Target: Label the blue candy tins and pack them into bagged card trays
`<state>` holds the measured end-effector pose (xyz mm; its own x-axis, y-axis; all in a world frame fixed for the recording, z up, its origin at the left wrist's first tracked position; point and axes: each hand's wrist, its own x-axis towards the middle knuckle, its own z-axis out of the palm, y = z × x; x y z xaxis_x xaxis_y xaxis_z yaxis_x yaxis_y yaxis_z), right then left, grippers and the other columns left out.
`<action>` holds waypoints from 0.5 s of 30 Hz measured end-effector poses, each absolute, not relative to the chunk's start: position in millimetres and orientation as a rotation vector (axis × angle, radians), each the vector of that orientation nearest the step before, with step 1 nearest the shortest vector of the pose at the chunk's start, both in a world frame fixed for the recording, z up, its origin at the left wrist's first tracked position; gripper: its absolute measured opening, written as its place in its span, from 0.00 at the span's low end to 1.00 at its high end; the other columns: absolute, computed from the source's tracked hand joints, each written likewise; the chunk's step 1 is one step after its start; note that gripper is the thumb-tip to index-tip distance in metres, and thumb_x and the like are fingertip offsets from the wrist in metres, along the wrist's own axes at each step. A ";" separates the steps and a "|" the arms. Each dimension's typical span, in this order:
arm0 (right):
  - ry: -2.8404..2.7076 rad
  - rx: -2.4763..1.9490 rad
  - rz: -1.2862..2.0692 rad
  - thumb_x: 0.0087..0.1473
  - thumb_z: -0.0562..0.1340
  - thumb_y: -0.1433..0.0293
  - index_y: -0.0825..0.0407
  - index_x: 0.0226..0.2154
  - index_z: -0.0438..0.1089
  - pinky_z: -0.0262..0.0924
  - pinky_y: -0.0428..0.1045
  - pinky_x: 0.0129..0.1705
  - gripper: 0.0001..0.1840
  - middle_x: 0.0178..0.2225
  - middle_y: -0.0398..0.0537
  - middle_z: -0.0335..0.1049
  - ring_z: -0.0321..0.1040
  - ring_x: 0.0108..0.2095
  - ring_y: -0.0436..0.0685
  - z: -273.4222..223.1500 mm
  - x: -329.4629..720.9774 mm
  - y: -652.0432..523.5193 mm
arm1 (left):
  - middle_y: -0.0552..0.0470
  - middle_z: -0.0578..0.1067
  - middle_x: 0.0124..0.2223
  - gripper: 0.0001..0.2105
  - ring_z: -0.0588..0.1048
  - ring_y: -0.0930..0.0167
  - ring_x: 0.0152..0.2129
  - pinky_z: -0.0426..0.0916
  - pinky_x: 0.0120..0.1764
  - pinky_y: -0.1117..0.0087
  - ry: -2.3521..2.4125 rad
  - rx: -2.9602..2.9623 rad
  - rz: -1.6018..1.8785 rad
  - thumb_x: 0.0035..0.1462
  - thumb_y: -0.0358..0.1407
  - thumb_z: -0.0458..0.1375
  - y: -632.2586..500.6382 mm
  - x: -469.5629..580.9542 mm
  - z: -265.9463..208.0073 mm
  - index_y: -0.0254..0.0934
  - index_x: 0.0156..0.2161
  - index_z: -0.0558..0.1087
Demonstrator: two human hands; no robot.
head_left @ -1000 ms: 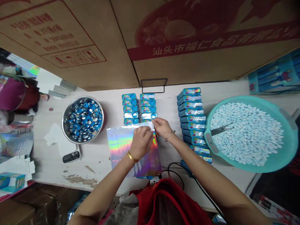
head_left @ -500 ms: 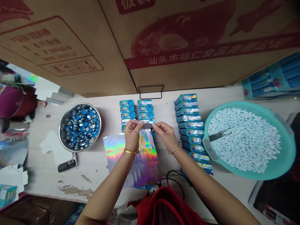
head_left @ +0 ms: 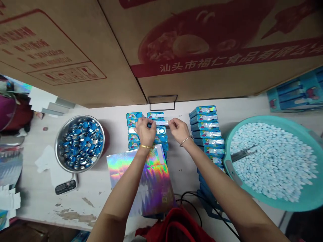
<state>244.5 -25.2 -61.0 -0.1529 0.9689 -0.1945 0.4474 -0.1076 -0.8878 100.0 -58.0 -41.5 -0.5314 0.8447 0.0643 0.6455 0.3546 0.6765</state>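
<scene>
Pinching its ends, likely the best hold, left hand (head_left: 146, 132) and right hand (head_left: 179, 130) grasp a seemingly light, crease-prone strip (head_left: 162, 123).

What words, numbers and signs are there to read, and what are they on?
"汕头市福仁食品有限公…": red band on the right carton; the end is cut off.
Left carton: red lines and small signs, too blurred to read surely.
Blue packs: lettering too small.
Shiny sheet: faint mark, unreadable.
Dark panel by the metal bowl: markings too small.
</scene>
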 end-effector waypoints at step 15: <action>-1.803 -1.364 1.083 0.59 0.48 0.71 0.51 0.53 0.69 0.60 0.51 0.38 0.24 0.31 0.48 0.62 0.62 0.34 0.56 -98.4 242.1 -66.7 | 0.45 0.65 0.44 0.16 0.66 0.55 0.46 0.59 0.46 0.52 2.444 1.268 0.581 0.45 0.37 0.66 -49.9 91.7 -34.0 0.39 0.37 0.65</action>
<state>242.1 -66.7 -98.4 -0.2705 0.9627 0.0018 0.4503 0.1281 -0.8836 91.7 -49.9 -34.0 -0.5512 0.8285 -0.0984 0.6958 0.5215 0.4939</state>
